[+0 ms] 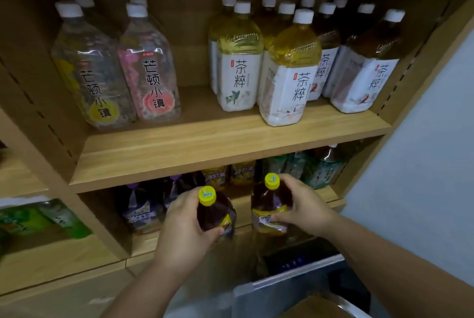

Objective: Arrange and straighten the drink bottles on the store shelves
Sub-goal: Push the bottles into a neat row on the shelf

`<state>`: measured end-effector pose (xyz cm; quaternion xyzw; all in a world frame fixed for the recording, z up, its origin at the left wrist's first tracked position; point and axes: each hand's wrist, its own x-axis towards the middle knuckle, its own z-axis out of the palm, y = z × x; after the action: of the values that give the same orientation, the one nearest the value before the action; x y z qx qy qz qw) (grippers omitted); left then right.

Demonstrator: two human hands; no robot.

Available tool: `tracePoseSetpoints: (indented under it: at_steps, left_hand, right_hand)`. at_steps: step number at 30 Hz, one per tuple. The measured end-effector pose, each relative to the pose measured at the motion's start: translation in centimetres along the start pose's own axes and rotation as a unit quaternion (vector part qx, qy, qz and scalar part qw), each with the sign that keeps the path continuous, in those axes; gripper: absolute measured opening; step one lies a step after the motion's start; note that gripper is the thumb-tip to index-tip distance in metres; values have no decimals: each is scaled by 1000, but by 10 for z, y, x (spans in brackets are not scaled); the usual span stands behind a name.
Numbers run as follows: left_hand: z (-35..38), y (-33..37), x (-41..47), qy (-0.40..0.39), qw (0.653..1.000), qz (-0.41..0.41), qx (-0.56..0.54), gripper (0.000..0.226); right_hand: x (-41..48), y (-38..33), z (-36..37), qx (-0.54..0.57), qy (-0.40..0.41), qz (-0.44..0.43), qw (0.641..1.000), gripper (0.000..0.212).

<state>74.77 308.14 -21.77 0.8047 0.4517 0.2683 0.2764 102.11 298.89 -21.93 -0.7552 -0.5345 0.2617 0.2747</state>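
Fingers of the left hand curl round the shoulder of a left yellow-capped bottle. The right hand grips the right yellow-capped bottle the same way. Both stand upright and apart at the front of the lower shelf, so this pair looks mid-placement, not yet released. A grey bin sits just under the right forearm and may crowd it. Behind the pair, purple-capped bottles and green-labelled bottles sit in shadow, and I cannot tell how even their rows are. On the upper shelf, the clear bottles stand close together on the left. Among the tea bottles on the right, one front tea bottle stands ahead of its neighbours, likely still to be straightened.
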Motion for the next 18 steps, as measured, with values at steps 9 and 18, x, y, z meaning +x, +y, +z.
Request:
tracePoseSetpoints:
  at_steps: [9, 18]
  left_hand:
    - [51, -35, 48, -26, 999, 31, 23, 80]
    - [77, -53, 55, -11, 997, 38, 65, 92]
  right_hand:
    - [60, 52, 31, 12, -5, -2, 1000, 70]
    - [72, 67, 36, -51, -9, -46, 998, 90]
